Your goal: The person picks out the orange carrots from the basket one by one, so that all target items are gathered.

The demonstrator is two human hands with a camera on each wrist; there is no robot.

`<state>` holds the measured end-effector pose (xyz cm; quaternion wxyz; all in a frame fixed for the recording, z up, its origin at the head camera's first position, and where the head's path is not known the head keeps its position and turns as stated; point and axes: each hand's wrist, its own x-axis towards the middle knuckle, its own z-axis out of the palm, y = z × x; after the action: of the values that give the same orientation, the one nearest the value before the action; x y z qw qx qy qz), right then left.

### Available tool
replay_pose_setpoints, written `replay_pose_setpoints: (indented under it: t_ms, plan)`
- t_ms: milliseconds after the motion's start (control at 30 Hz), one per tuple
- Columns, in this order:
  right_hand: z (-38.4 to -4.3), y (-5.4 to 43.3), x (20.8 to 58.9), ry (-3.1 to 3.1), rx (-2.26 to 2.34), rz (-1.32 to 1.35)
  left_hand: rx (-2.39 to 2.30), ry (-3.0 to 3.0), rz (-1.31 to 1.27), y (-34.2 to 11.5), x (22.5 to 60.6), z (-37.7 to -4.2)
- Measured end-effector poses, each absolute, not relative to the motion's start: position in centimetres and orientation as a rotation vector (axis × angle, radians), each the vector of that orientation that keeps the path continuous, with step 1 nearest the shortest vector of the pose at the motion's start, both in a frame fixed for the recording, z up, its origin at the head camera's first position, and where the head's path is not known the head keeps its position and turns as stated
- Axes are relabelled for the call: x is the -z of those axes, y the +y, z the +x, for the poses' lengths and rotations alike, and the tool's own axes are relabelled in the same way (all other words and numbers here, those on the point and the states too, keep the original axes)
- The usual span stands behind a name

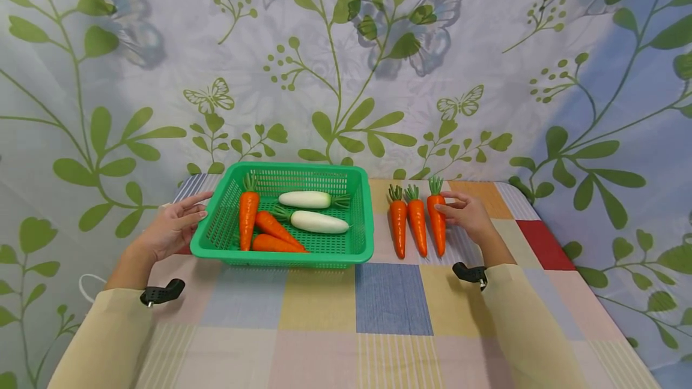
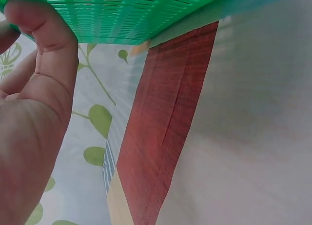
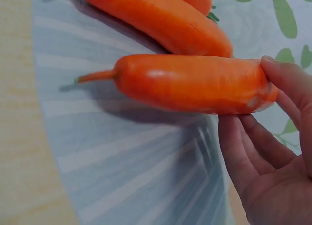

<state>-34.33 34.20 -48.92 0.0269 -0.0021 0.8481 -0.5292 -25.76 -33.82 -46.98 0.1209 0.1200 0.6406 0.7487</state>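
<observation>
A green plastic basket (image 1: pixel 364 254) holds two white radishes (image 1: pixel 319 222) and several carrots (image 1: pixel 248 212). At its left side, my left hand (image 1: pixel 174 224) has its fingertips right at the outside of the rim; the left wrist view shows the thumb (image 2: pixel 53 54) against the basket wall (image 2: pixel 126 15). My right hand (image 1: pixel 469 215) pinches the upper part of the rightmost carrot (image 1: pixel 437 224) between thumb and fingers. In the right wrist view this carrot (image 3: pixel 190 84) points its thin tip leftward, with a shadow on the cloth below.
Two more carrots (image 1: pixel 398 227) lie side by side just left of the pinched one, green tops toward the back. A patchwork cloth (image 1: pixel 319 305) covers the table. Behind hangs a curtain (image 1: pixel 303 107) with leaves and butterflies. A white cable (image 1: pixel 89 284) shows at far left.
</observation>
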Motion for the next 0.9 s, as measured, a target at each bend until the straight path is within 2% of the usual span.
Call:
replay_pose_setpoints:
  t_ms: [900]
  plan:
    - [-35.7, 34.5, 49.6, 2.596, 1.545, 0.08, -2.191, 1.837, 0.337, -33.9, 46.7, -25.5]
